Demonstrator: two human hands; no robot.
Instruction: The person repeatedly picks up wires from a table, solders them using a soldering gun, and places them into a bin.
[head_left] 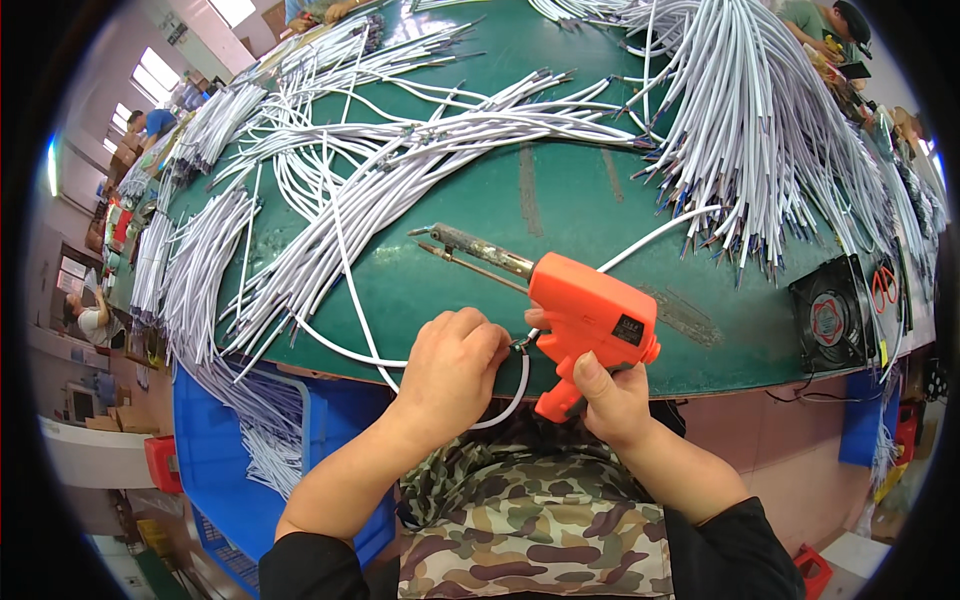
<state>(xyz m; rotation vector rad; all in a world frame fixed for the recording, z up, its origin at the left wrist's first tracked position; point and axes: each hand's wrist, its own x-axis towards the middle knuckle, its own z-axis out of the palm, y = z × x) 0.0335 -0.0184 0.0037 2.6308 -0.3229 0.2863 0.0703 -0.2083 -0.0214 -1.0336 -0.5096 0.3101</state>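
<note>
Black fan (pixel 832 318) by red scissors (pixel 884 286) — blue crate (pixel 240 460) below the table.

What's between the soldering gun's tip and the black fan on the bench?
Head view: from the gun's tip to the fan lie the gun's orange body, a white cable and bare green bench.

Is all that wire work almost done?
Hard to say what is finished: white wires lie heaped across the green table. In hand now: the left hand pinches one wire's end while the right hand holds the orange soldering gun. Many wires lie untouched.
</note>
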